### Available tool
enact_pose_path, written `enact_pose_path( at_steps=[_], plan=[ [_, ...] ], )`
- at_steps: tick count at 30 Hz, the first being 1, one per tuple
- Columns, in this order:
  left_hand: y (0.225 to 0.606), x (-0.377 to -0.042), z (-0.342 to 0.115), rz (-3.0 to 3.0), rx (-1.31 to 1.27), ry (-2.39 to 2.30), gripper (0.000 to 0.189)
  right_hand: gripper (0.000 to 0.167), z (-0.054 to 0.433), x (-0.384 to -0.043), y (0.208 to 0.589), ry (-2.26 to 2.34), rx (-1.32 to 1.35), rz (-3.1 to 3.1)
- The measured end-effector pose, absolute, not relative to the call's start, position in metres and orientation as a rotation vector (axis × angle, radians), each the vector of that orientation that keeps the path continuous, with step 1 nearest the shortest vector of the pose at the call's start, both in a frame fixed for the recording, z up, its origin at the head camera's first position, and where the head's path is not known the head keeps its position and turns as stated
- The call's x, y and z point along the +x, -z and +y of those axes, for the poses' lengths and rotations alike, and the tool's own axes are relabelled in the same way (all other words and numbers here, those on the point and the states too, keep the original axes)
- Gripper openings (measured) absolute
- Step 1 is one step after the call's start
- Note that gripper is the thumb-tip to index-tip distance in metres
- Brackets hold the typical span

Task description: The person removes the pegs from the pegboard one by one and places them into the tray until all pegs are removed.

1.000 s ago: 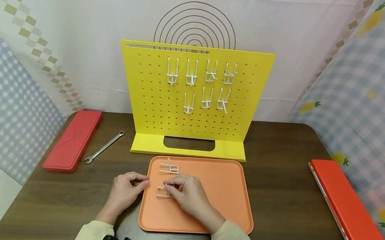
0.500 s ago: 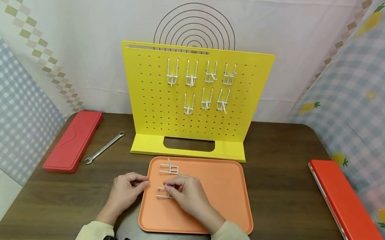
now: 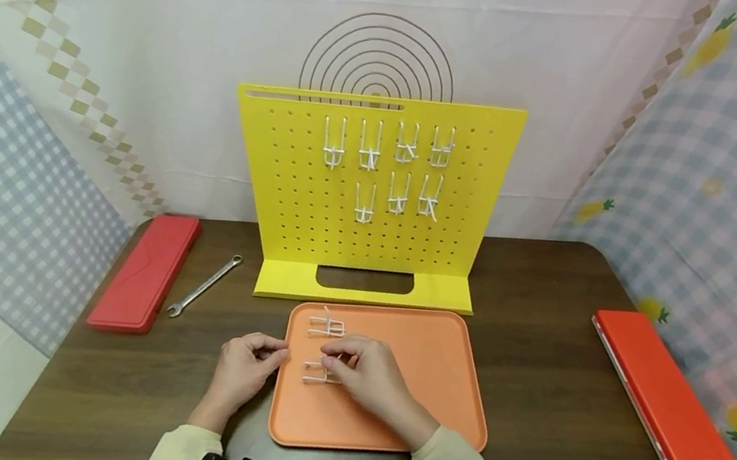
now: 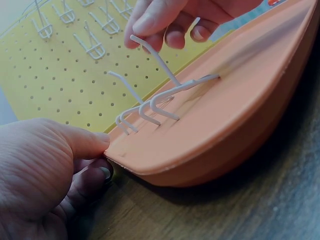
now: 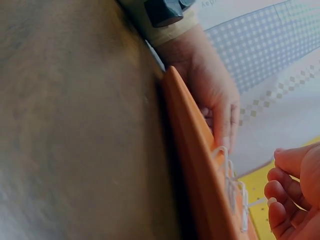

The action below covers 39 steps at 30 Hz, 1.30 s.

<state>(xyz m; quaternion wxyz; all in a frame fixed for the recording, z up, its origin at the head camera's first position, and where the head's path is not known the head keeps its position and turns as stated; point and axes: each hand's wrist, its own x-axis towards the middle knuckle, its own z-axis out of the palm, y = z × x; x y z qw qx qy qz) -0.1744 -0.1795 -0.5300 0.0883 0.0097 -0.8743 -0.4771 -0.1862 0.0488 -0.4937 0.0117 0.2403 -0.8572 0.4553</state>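
My left hand [image 3: 240, 370] pinches the near left rim of an orange tray [image 3: 422, 367], thumb on top and fingers curled below in the left wrist view. Over the tray, my right hand [image 3: 377, 380] has thumb and fingertips at the raised tip of a white wire pegboard hook [image 4: 187, 86], seemingly pinching it. That hook's wire base rests on the tray; the fingers partly cover it in the head view. Just behind it lies a second pegboard hook [image 3: 328, 328], untouched. Behind the tray stands a yellow pegboard [image 3: 299, 211] bearing several similar white hooks [image 3: 396, 204].
A wrench [image 3: 203, 286] and a red case [image 3: 145, 271] lie left of the tray on the brown table [image 3: 539, 338]. Farther right is an orange-red case [image 3: 664, 393]. Patterned cloth [image 3: 229, 15] hangs behind and at both sides.
The head view has shifted slightly, so everything sits a little lower and farther right in it. Both hands and the hooks keep their places relative to the tray.
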Motion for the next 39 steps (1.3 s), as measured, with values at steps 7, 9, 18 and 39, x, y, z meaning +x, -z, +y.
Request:
enact_pose_path(
  at_steps=[7,9,18,39],
  plan=[
    [0.529,-0.174,-0.175,-2.595,0.02,1.429,0.006,0.016,0.074,-0.191,0.474,-1.444,0.688,-2.678],
    [0.529,-0.175,-0.175,-2.591,0.017,1.433,0.006,0.015,0.085,-0.196,0.465,-1.437,0.67,-2.661],
    [0.527,-0.177,-0.176,-2.591,0.001,1.42,0.006,0.015,0.143,-0.24,0.412,-1.489,0.572,-2.453],
    [0.53,-0.173,-0.178,-2.589,0.02,1.43,0.006,0.038,0.168,-0.327,0.324,-1.569,0.295,-2.21]
  ],
)
